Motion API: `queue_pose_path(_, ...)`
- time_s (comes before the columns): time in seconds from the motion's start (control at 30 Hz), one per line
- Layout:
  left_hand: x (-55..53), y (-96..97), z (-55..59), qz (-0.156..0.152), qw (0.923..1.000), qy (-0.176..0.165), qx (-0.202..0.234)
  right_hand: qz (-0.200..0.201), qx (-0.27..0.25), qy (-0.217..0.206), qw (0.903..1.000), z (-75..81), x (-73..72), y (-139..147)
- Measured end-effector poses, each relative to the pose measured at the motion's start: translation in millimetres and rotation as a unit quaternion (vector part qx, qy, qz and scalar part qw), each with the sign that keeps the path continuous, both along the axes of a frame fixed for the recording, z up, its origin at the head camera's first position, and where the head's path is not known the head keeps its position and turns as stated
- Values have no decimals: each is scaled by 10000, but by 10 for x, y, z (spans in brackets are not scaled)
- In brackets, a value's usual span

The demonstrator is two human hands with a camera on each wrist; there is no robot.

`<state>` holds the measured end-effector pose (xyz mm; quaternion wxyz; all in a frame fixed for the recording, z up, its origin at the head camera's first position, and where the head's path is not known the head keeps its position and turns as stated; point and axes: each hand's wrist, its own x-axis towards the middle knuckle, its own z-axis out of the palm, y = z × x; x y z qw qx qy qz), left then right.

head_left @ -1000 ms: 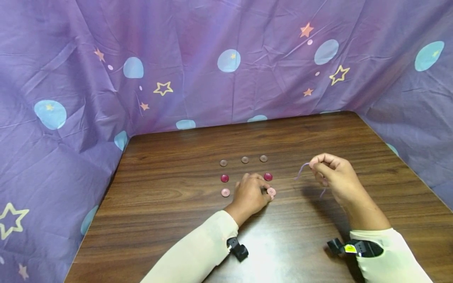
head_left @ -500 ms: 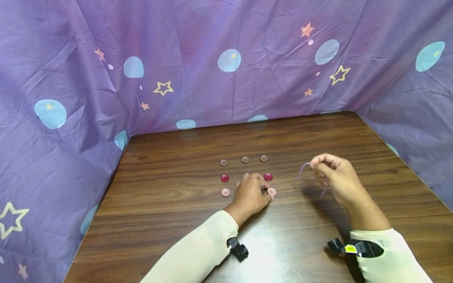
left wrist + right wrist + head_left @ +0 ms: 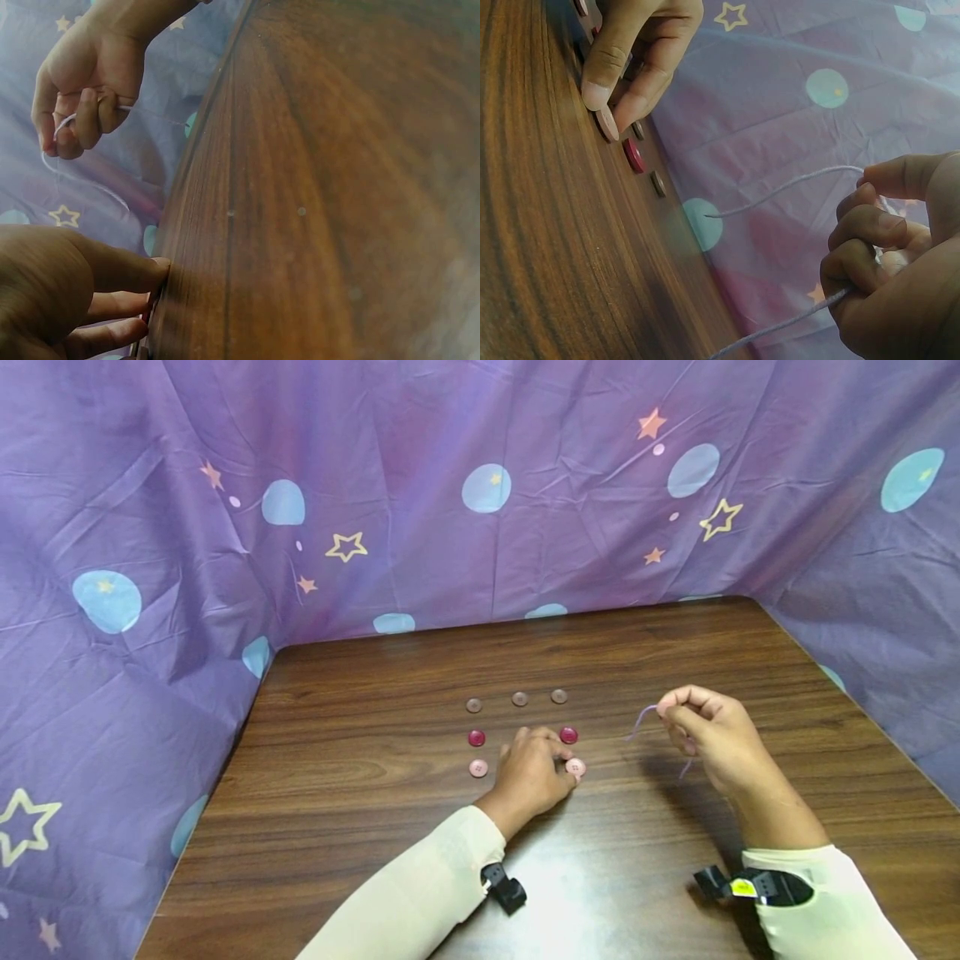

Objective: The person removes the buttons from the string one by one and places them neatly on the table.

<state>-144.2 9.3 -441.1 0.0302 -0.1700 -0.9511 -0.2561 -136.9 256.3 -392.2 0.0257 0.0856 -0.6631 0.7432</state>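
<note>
At the right end of the front row lies a pale pink button. My left hand pinches its edge between thumb and a finger, low over the table, as the right wrist view also shows. To the right, my right hand is raised above the table and holds a lilac cord. One end of the cord sticks out past the fingertips, and the other hangs below the curled fingers. A crimson button lies just behind the pinched one. Whatever lies under my left palm is hidden.
Three brown buttons form the back row on the wooden table. Left of my left hand are another crimson button and another pink button. A purple patterned cloth hangs behind the table and at both sides.
The pinched pink button tilts very slightly. Both hands and the cord stay almost where they were.
</note>
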Motion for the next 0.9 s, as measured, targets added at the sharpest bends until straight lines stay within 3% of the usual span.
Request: queue_pose_path(0.9, 18, 23, 0, -4, 9999, 98, -123, -98, 189, -133, 9997, 4, 0, -1)
